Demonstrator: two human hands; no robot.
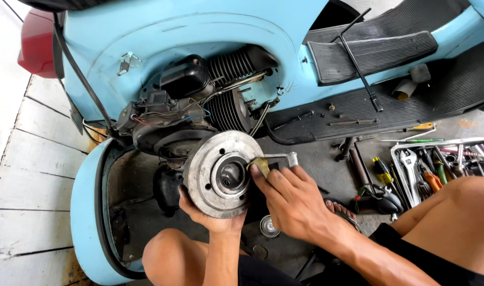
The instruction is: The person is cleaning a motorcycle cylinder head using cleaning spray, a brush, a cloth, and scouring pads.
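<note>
Left hand (213, 214) cups the drum (221, 172) from below; it looks heavy, rigid metal. Right hand (289, 198) pinches a rag (260, 165) at its hub.

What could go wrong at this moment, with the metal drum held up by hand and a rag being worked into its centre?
1. The left hand alone props the metal drum from below; if that grip slips, it could drop onto the bare knee.
2. The right hand presses a rag at the hub, fingers near the rim and a metal tool; a slip might pinch or scrape them.
3. Loose tools lie on the floor beside a sandalled foot, a possible trip or roll hazard.
</note>
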